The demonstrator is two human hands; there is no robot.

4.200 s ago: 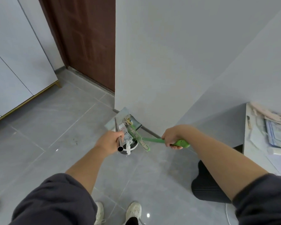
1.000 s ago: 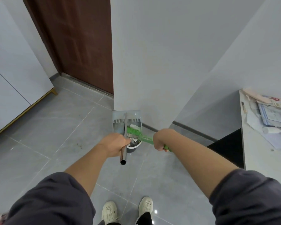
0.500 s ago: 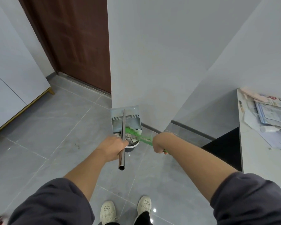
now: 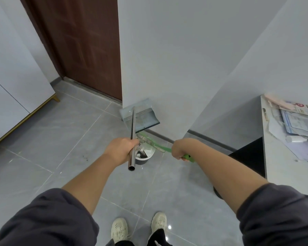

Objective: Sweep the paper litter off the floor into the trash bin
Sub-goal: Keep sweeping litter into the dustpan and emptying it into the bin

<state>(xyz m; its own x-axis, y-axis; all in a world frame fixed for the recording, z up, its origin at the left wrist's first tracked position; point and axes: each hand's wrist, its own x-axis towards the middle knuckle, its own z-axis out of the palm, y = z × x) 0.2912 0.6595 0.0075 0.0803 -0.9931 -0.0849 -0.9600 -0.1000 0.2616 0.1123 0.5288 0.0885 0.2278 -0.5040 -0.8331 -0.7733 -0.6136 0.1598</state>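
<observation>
**Paper litter (image 4: 147, 150) sits in the trash bin (image 4: 142, 162)**

The bin stands on the floor (image 4: 60, 139) beside the wall corner. The left hand (image 4: 120, 150) has its fingers clenched round the dustpan (image 4: 146, 119) handle, pan tipped above the bin; the right hand (image 4: 180, 150) grasps the green broom (image 4: 160, 147). The paper looks light, soft and prone to flutter: better nudged by bristles than gripped.

Shiny metal dustpan handle (image 4: 133, 139); glossy floor tiles (image 4: 60, 135); wood door (image 4: 82, 41).

Small dark trash bin (image 4: 142, 162), white paper litter (image 4: 148, 151) inside, grey dustpan (image 4: 147, 119) tilted above, green broom (image 4: 160, 147) alongside
</observation>
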